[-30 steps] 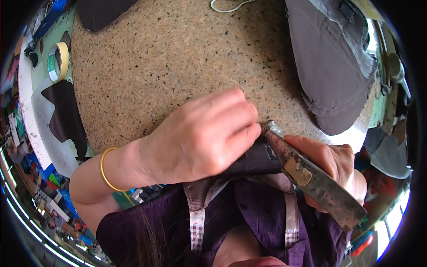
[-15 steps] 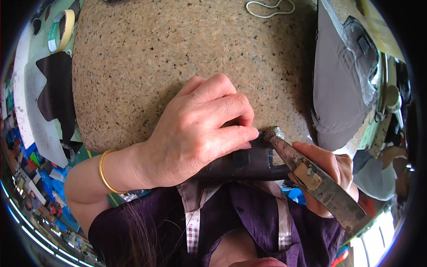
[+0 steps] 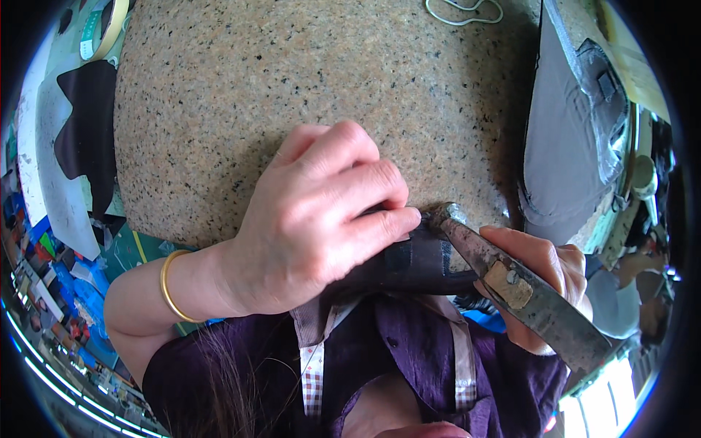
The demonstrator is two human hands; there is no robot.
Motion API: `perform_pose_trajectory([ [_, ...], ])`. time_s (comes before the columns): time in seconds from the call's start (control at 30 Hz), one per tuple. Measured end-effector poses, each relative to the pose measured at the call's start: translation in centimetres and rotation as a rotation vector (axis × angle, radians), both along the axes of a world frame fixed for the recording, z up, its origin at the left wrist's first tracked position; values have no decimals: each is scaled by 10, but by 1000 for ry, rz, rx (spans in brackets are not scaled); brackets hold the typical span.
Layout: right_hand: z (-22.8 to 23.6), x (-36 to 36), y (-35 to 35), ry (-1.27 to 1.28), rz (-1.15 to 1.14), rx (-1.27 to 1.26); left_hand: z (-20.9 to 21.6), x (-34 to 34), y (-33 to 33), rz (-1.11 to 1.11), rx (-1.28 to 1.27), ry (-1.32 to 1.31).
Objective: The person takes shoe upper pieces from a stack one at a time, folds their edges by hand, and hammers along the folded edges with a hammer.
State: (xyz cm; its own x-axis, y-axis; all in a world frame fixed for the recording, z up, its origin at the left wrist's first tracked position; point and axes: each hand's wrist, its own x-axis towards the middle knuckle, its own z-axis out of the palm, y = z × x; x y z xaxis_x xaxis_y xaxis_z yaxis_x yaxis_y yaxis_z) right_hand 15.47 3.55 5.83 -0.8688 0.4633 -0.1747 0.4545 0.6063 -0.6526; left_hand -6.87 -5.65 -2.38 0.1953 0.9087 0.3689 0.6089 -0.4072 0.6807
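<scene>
My left hand [image 3: 314, 212], a gold bangle on its wrist, is closed with its fingers curled down on a dark brown leather piece [image 3: 409, 266] at the near edge of the stone slab [image 3: 292, 80]. The thumb and index finger press on the leather's upper edge. In my right hand [image 3: 551, 270] is a worn steel hammer [image 3: 537, 303], its wooden handle end showing in the eye of the head. The narrow tip of the hammer head rests at or just above the leather's edge, close by my left fingertips. Part of the leather is hidden beneath my left hand.
A grey-brown leather panel [image 3: 558, 153] lies along the slab's right side. At the far edge is a pale loop of cord [image 3: 464, 18]. To the left are a wavy-edged dark leather piece [image 3: 87, 124] and a roll of tape [image 3: 109, 29]. Cluttered coloured scraps [image 3: 51, 263] show at lower left.
My view has shifted a little, so the cord loop and side pieces sit differently in the picture. Both hands keep their hold, with the hammer tip still beside my left fingertips.
</scene>
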Motion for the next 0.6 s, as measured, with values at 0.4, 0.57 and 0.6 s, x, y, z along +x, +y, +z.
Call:
perform_pose_trajectory([
  [0.4,3,-11,2,-27,-41,-52,3,-3,-3,39,-74,-67],
  [0.57,5,-18,2,-71,-25,11,6,0,-12,31,25,80],
  [0.6,4,-19,2,-34,-24,23,8,0,-13,23,23,138],
])
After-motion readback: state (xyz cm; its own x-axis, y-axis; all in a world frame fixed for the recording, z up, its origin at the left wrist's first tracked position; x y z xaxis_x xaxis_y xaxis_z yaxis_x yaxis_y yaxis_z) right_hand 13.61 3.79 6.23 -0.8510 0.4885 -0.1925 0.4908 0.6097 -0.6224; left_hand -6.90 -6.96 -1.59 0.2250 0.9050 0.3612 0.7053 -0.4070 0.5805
